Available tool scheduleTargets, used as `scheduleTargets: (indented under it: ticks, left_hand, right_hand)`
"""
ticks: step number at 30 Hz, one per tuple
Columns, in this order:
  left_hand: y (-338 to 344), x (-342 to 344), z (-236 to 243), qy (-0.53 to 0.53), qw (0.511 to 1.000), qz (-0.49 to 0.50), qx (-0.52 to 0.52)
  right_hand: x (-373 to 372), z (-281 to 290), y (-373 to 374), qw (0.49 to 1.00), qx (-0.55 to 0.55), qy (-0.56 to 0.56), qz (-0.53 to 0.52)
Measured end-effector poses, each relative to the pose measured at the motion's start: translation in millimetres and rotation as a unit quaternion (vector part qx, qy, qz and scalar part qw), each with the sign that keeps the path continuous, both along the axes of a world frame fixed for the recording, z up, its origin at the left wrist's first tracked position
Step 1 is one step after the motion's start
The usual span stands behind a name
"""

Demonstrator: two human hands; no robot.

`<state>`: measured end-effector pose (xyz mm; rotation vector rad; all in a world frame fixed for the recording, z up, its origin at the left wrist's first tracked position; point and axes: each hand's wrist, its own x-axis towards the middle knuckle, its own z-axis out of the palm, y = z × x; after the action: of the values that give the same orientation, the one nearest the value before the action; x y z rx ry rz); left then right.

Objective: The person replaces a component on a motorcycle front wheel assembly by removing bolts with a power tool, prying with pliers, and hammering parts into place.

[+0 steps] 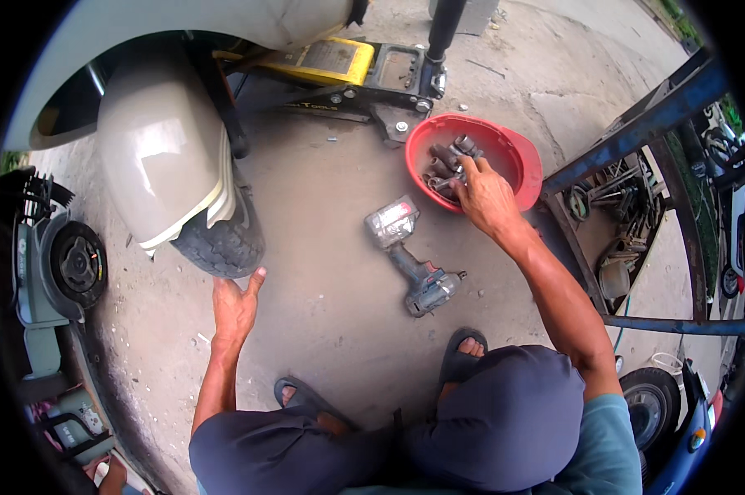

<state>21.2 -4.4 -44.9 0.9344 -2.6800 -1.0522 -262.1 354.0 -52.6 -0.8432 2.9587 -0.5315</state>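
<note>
My left hand is at the lower edge of a worn black tyre, thumb stretched up and apart; its other fingertips are partly hidden. A glossy beige mudguard covers the tyre's upper part. To the right, my right hand reaches into an upturned red hard hat. Its fingers are apart over a pile of dark metal sockets, and no socket shows clearly gripped. A grimy cordless impact wrench lies on the ground between my hands, its battery pack toward the far side.
A yellow and black floor jack stands at the far side, its dark handle upright. At right is a blue metal frame rack with assorted tools. Other vehicles' wheels stand at left and lower right.
</note>
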Motion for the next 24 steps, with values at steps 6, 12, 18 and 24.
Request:
scheduleTargets:
  ticks: [6, 12, 18, 24]
  left_hand:
    - [2.8, 23.3, 26.3, -0.064, 0.997, -0.027, -0.036]
    - [0.6, 78.9, 13.6, -0.027, 0.997, -0.056, 0.043]
    - [8.8, 84.7, -23.9, -0.023, 0.952, -0.135, 0.272]
    - [90.7, 47.4, -56.8, 0.099, 0.809, -0.19, 0.547]
  right_hand:
    - [-54.2, -76.7, -13.4, 0.986, 0.156, 0.05, 0.014]
    - [-44.5, -63.1, -11.1, 0.994, 0.102, 0.046, 0.0]
    - [27.7, 4.4, 26.8, 0.883, -0.317, -0.331, -0.099]
    - [149.7, 16.4, -18.0, 0.736, -0.302, -0.597, -0.105]
